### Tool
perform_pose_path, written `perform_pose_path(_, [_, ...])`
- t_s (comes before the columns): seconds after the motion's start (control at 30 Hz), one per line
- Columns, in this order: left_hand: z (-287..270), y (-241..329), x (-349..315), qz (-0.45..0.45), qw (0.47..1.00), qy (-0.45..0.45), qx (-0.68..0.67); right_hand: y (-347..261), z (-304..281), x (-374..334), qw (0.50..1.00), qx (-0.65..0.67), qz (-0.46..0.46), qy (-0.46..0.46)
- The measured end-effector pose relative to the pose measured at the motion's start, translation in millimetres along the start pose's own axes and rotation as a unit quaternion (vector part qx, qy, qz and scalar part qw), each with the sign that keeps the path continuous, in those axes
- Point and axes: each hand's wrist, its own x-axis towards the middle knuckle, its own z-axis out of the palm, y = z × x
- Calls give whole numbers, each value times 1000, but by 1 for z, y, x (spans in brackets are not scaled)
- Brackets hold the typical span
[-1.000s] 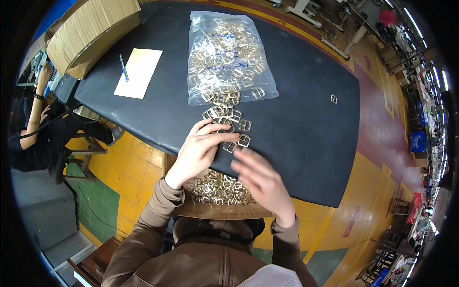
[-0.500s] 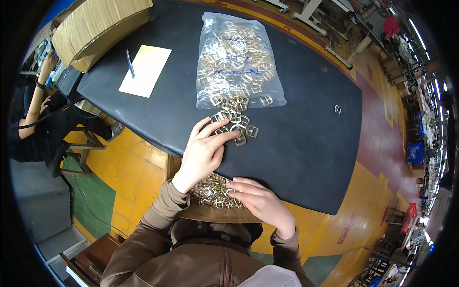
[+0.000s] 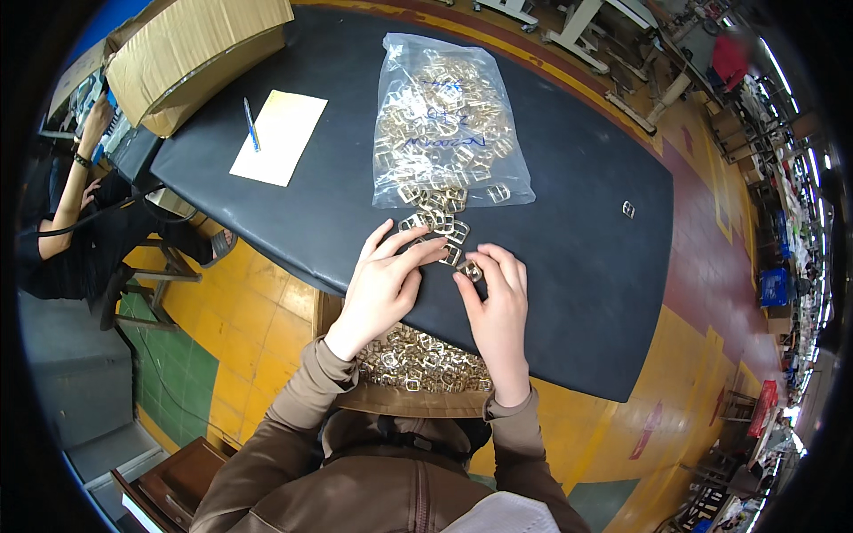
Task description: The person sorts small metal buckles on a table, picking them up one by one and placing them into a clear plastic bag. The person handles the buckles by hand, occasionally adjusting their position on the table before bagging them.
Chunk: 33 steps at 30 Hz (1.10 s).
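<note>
Between the thumb and fingertips of my right hand (image 3: 499, 306) is a small metal buckle (image 3: 471, 270), held just above the dark table (image 3: 586, 293). My left hand (image 3: 382, 284) rests close by, fingers stretched out over a loose heap of buckles (image 3: 458, 233) and partly covering it. That heap spills from the mouth of a clear plastic bag (image 3: 453, 124) full of the same pale gold buckles, with blue handwriting on it. Below my hands, at the table's near edge, many more buckles (image 3: 413, 355) fill a wooden drawer (image 3: 426, 402); my left wrist hides part of it.
One lone buckle (image 3: 628, 210) lies on the table's right side. A sheet of paper (image 3: 289, 147) with a blue pen (image 3: 251, 126) lies at the left, beside a cardboard box (image 3: 191, 58). Another person's arm (image 3: 71, 186) shows at the far left, near a stool (image 3: 160, 284).
My right hand has moved up from above the drawer to the loose heap and taken hold of a buckle. My left hand has stayed over the heap.
</note>
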Motion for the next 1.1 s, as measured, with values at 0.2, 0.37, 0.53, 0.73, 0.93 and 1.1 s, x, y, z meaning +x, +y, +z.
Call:
perform_pose_path(0.2, [3, -5, -5, 28, 986, 162, 12, 4, -34, -33, 994, 56, -20, -94])
perform_pose_path(0.37, [5, 0, -11, 51, 993, 94, 52, -8, -56, -61, 968, 111, -63, -215])
perform_pose_path(0.53, [4, -1, -13, 81, 996, 34, 11, -9, -56, -41, 963, 168, -60, -204])
perform_pose_path(0.73, [0, -7, -13, 10, 990, 112, -89, -8, 3, 9, 997, 39, -57, -39])
perform_pose_path(0.93, [0, -7, 0, -31, 993, 115, -14, -14, 7, -2, 988, 50, -113, -96])
perform_pose_path(1.1, [0, -2, 15, -5, 999, 19, 47, -16, -30, -33, 968, 87, -92, -217])
